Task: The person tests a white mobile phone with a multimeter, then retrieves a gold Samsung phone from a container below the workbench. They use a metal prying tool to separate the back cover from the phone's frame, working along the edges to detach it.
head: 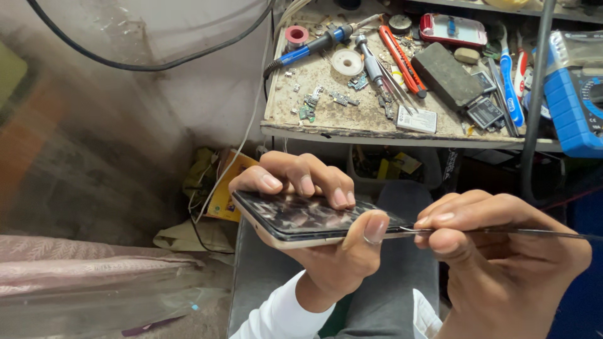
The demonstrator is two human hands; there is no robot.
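The left hand (320,220) covers the near underside and part of the screen of the phone (301,216), and the tip of the thin metal tool (502,232) at its right end is too fine to tell whether it sits in the seam. The right hand (502,263) is cut off by the bottom edge, and the tool's far end runs out at the right edge. Above that hand, the blue meter (575,107) is cut by the right edge, while left of the left hand everything is blurred.

Left hand (326,245) grips a phone (301,220); right hand (502,251) pinches tweezers (502,232) against its edge.
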